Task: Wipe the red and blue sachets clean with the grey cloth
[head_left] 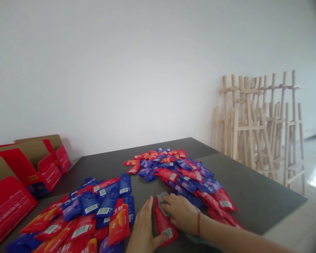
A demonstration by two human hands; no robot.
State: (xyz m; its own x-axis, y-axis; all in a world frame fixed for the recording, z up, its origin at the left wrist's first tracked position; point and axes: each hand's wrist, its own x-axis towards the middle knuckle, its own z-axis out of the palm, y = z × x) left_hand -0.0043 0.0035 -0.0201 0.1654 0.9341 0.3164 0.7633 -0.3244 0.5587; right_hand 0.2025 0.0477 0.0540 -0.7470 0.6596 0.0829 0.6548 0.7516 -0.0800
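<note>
Right hand closed on grey cloth, pressed against red sachet | left hand spread, thumb at sachet's barcode end | red sachet flat on dark tabletop, between near-left pile and right pile of sachets

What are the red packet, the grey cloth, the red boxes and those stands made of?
Red packet: perhaps plastic or foil film; it looks thin, smooth and a bit shiny.
Grey cloth: probably soft, matte fabric, since it bunches up.
Red boxes: likely printed cardboard, with plain brown insides and folding flaps.
Stands: wood, it seems, from the pale, unpainted-looking bars.
</note>
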